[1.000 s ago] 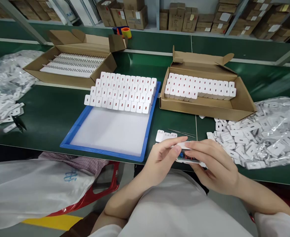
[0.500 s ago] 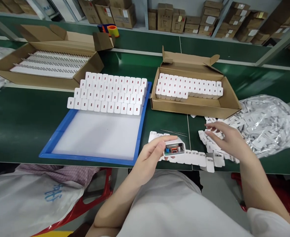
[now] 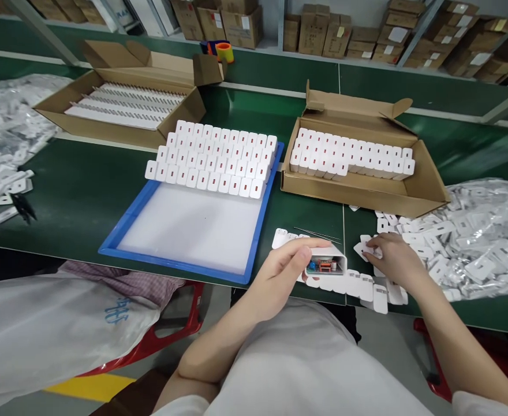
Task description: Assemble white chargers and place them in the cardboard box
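My left hand (image 3: 286, 268) is closed around a white charger housing (image 3: 339, 261). Its open end faces me and shows a circuit board with blue and orange parts (image 3: 324, 266). My right hand (image 3: 396, 261) is at the edge of a pile of small white end covers, its fingertips pinching one white end cover (image 3: 361, 248). Below the housing, a row of white end covers (image 3: 340, 283) lies along the table's front edge. Thin metal tweezers (image 3: 317, 234) rest behind my left hand.
A blue-rimmed tray (image 3: 174, 267) holds rows of white chargers (image 3: 213, 164). Behind stand an open carton (image 3: 358, 199) of chargers and another carton (image 3: 119, 124) with pronged parts. Plastic bags of white pieces lie right (image 3: 492, 242) and left (image 3: 15, 127). A person's sleeve (image 3: 63, 323) is at left.
My right hand has come down onto the end covers, its fingers closing from a spread pose. My left hand keeps hold of the charger housing. The view has swung a little left.
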{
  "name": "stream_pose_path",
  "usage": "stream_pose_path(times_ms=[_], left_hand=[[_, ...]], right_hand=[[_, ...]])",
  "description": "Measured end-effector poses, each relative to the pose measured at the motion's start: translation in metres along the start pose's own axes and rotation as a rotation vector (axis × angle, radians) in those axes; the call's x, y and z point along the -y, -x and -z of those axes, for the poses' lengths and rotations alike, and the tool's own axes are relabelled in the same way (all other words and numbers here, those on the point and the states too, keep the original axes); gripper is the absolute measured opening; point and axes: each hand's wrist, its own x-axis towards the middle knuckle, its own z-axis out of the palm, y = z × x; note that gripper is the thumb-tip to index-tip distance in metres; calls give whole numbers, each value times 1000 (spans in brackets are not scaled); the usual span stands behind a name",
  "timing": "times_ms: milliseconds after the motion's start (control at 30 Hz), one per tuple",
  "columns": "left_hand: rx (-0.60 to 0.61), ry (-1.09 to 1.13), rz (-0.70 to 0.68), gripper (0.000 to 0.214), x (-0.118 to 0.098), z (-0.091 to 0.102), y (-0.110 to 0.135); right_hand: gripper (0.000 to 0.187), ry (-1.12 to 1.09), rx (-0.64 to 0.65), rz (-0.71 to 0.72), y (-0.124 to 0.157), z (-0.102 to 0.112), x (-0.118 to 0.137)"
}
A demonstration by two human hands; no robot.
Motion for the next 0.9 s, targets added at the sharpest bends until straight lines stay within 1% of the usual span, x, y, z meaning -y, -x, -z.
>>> stream_pose_path(times_ms=[100, 233, 333, 400, 467, 500, 533, 567, 600, 667, 733, 800, 833, 900], left_hand=[[-10, 15, -3, 40, 1, 1, 2], [-14, 30, 16, 43, 1, 4, 2], [-11, 63, 45, 44, 2, 5, 1], [-6, 88, 70, 45, 5, 5, 0], [-15, 95, 84, 45, 7, 3, -1], [-28, 91, 85, 45, 9, 2, -2], [-40, 88, 82, 45, 10, 2, -3], [-50, 91, 77, 45, 11, 1, -4], [-54, 101, 73, 45, 12, 1, -5], [-60, 121, 65, 45, 13, 1, -7], [-63, 126, 60, 45, 13, 1, -7], [-62, 114, 59, 45, 13, 1, -7], [-57, 111, 59, 45, 13, 0, -7], [-45, 92, 63, 46, 12, -1, -7]], right_hand=[[24, -12, 6, 19, -5, 1, 5], [15, -77, 2, 35, -13, 2, 13], [10, -155, 1, 41, -16, 13, 22], [11, -214, -20, 38, -11, 31, 35], [13, -367, -122, 32, 0, 56, 56], [12, -514, -210, 28, 7, 69, 68], [8, -665, -297, 46, 15, 82, 82], [5, -774, -334, 79, 22, 94, 96], [8, -854, -356, 115, 28, 103, 109], [13, -923, -374, 182, 34, 115, 130], [16, -951, -412, 207, 35, 118, 141], [17, -962, -454, 224, 31, 117, 145], [17, -950, -452, 249, 29, 116, 146], [16, -871, -389, 330, 26, 112, 148]])
